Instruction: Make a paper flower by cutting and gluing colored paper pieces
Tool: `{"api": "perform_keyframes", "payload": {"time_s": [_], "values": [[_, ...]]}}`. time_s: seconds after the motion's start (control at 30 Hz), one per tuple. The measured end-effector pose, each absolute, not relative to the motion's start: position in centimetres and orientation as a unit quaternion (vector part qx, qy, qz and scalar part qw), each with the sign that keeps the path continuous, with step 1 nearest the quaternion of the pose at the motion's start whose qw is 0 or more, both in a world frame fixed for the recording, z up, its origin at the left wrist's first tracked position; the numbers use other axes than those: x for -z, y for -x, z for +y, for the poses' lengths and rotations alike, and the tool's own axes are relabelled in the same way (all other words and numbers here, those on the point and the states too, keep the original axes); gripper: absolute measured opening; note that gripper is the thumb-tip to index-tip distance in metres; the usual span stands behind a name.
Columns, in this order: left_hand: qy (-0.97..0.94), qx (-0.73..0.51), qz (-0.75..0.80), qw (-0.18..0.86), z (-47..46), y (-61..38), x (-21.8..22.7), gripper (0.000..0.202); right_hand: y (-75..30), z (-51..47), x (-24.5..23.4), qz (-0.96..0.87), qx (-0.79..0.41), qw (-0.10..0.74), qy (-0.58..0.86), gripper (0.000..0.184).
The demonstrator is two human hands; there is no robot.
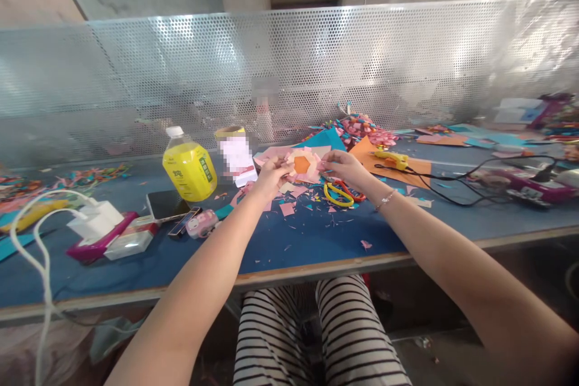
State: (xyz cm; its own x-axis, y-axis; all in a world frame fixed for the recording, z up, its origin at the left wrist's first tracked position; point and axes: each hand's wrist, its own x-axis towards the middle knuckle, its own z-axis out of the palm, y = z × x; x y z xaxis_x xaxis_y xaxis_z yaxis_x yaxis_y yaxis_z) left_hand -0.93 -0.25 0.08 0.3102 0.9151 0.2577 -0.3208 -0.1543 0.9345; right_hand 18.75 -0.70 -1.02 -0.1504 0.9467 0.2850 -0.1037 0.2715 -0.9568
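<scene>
Between my hands is a pink paper piece (312, 176) shaped like a flower or ring, with an orange centre. My left hand (272, 176) pinches its left edge with closed fingers. On the opposite edge, the fingers of my right hand (344, 167) are closed on the pink paper. Scissors with yellow and red handles (339, 194) lie just below my right hand. Pink and teal paper scraps (287, 209) are scattered beneath the piece.
A yellow drink bottle (190, 166), a phone (166, 205) and a power strip (85, 247) stand to the left. On the right, a yellow glue gun (393, 160) lies on orange paper (416, 176), its black cord trailing. A perforated metal screen (253, 72) backs the table.
</scene>
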Motion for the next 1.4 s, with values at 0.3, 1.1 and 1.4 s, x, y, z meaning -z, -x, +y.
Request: {"api": "perform_keyframes", "payload": {"time_s": [0.3, 1.1, 1.4], "values": [[-0.546, -0.528, 0.301, 0.577, -0.20, 0.59, 0.33, 0.023, -18.44, -0.96, 0.99, -0.577, -0.514, 0.533, 0.344, 0.029], [-0.579, -0.541, 0.366, 0.488, -0.78, 0.13, -0.05, 0.024, -18.82, -1.17, 0.68, -0.599, -0.549, 0.503, 0.296, 0.023], [-0.619, -0.531, 0.377, 0.439, -0.70, 0.00, 0.32, 0.021, -18.58, -1.00, 1.08, -0.653, -0.483, 0.491, 0.315, 0.035]]}}
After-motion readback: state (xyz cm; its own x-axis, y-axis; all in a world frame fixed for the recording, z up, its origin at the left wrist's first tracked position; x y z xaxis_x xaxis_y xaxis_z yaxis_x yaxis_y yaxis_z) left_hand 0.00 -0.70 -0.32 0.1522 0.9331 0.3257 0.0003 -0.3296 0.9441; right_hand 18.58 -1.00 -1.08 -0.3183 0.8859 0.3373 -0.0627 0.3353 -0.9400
